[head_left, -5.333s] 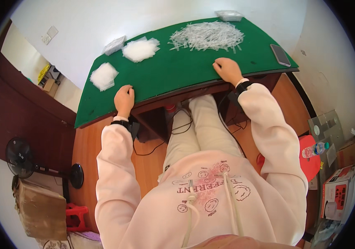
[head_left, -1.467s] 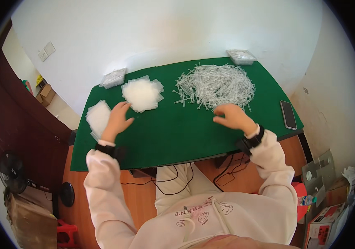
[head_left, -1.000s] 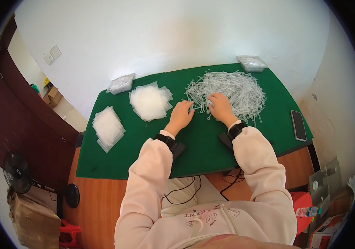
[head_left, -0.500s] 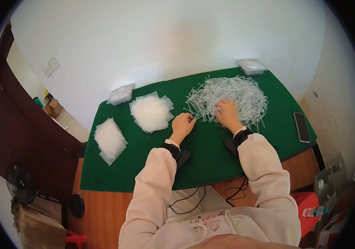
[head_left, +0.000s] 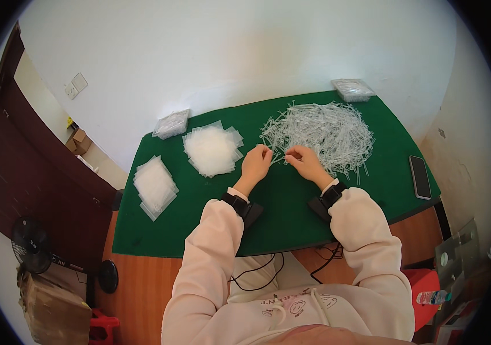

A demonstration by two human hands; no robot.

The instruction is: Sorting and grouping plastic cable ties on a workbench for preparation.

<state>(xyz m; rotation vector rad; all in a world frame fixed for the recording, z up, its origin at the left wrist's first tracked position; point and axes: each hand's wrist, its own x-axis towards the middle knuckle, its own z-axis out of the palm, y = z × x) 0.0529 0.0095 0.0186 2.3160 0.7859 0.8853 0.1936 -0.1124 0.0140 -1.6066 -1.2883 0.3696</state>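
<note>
Head view: the heap of clear sticks (head_left: 331, 135) lies near the back edge of the table (head_left: 147, 233), just beyond the right hand (head_left: 307, 165), the nearer one; long axes cross every way. That and the left hand (head_left: 255, 165) have curled fingers; whether gripping, I cannot tell.

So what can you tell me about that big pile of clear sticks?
The pile is a loose, roughly oval heap of thin, see-through sticks that look like plastic; some seem to end in small loops. It lies tangled on the right half of the green tabletop, with ends poking out around its edge. The left hand and right hand are by its near left edge; contact is unclear.
</note>
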